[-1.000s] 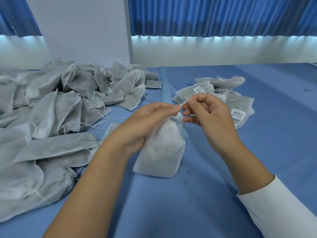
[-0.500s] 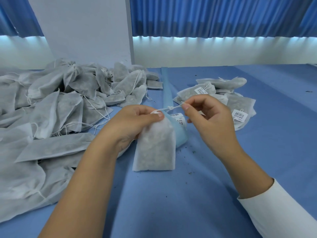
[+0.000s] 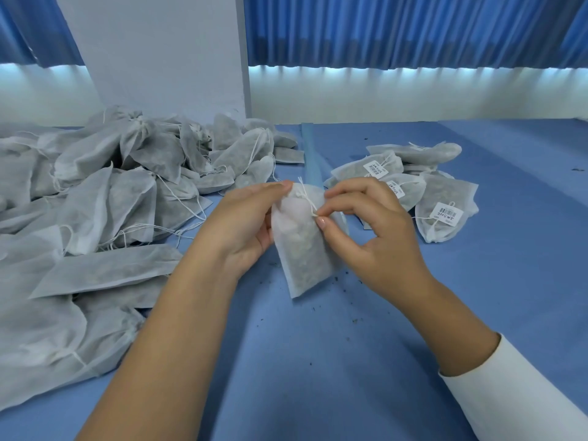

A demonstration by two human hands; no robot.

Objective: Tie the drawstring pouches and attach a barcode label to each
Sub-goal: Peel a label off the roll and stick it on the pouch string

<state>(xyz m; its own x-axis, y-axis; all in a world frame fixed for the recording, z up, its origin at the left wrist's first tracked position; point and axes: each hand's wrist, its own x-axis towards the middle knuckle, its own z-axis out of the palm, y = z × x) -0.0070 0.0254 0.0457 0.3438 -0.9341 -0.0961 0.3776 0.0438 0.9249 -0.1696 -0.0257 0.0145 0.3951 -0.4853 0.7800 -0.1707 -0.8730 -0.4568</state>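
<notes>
Pouches crowd a blue tabletop (image 3: pixel 318 361): an untied heap (image 3: pixel 95 192) left, labelled ones (image 3: pixel 442 214) right. Between them, one pouch (image 3: pixel 305 253) stands long axis upright, neck away from the person. The left hand (image 3: pixel 245 224) grips its neck; the right hand (image 3: pixel 369 227) pinches the drawstring (image 3: pixel 307 198) at the knot.
</notes>
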